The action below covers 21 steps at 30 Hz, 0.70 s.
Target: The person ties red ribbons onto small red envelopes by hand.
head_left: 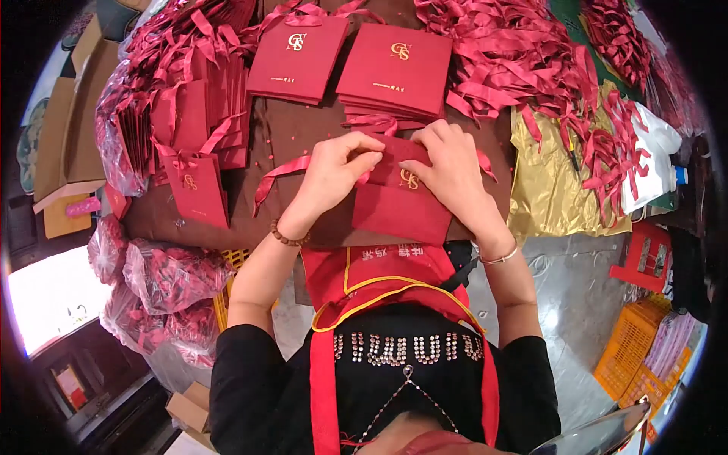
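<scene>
A flat red paper gift bag (400,214) with a gold emblem lies at the near edge of the brown-covered table. My right hand (453,168) is closed on its upper right part, thumb on the front and fingers over the top edge. At the upper left corner my left hand (341,167) pinches a red ribbon (280,176), whose loose tail stretches out to the left. Another ribbon end (486,164) shows beyond my right hand. Just past the bag stands a stack of similar red bags (394,64), with a second stack (297,59) to its left.
A tangled heap of red ribbons (516,53) covers the far right, above gold plastic wrapping (547,186). More ribboned bags (199,114) stand at the left, one small bag (199,189) in front. Plastic-wrapped bundles (171,277) lie below left; an orange crate (629,341) sits lower right.
</scene>
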{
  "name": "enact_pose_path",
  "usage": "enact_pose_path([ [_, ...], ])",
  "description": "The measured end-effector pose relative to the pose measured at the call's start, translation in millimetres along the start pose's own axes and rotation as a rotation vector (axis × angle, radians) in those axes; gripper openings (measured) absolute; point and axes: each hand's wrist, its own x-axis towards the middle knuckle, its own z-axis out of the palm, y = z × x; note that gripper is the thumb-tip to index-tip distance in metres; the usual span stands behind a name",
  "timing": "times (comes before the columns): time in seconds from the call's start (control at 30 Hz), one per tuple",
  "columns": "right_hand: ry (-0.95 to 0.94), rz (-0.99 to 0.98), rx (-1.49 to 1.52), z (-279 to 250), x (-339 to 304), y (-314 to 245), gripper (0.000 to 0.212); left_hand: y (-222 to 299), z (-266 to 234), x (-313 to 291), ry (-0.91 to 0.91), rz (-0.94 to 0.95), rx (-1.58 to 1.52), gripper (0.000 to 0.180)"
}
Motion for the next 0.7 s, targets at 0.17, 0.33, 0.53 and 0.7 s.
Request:
enact_pose_path([
  [0.17,-0.243,0.228,0.200,-12,7,-4,0.032,-4,6,0,0.032,0.174,0.154,0.015],
  [0.33,-0.280,0.283,0.378,-11,5,4,0.033,-10,19,-3,0.166,0.158,0.021,0.020],
  [0.53,-0.301,0.297,0.373,-14,3,2,0.034,-8,26,-5,0.241,0.220,0.130,0.023],
  [0.7,-0.246,0.292,0.395,-18,1,-3,0.030,5,27,-7,0.223,0.222,0.178,0.028],
])
